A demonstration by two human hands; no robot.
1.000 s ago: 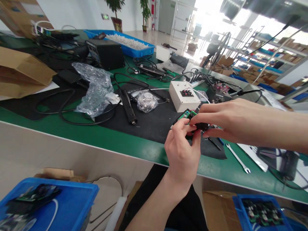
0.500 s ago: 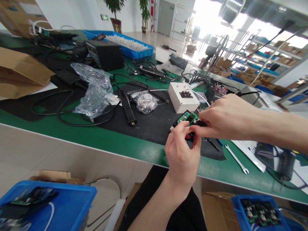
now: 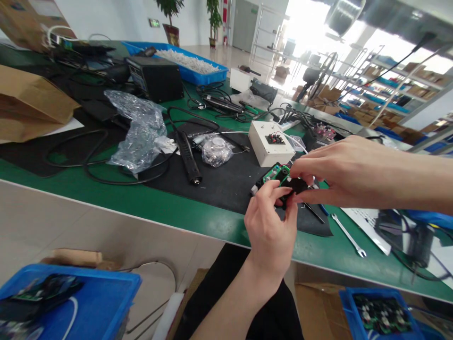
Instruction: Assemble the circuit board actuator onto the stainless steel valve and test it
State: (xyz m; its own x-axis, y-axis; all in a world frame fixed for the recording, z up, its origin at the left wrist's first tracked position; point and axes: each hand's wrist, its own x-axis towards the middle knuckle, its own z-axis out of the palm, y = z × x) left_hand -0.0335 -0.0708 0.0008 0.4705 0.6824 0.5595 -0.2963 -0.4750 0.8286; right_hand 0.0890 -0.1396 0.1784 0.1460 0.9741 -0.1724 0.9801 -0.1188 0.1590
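Observation:
A small green circuit board (image 3: 272, 174) with black parts sits over the black mat near the table's front edge. My left hand (image 3: 271, 222) grips the near side of this board assembly, its fingers curled round it. From the right, my right hand (image 3: 318, 172) pinches a dark round piece (image 3: 297, 185) at the board's right end. The fingers of both hands nearly meet there and hide part of the assembly. Just behind the board stands a white box (image 3: 271, 144) with small red and black parts on top.
A black handheld tool (image 3: 188, 158) and a clear wrapped bundle (image 3: 216, 151) lie left on the mat (image 3: 226, 189). A wrench (image 3: 348, 235) lies right. Blue bins (image 3: 106, 288) with boards sit below the table. Cables run behind the white box.
My right hand has shifted slightly and its fingers have opened a little around the dark round piece, which now shows more. My left hand has barely moved.

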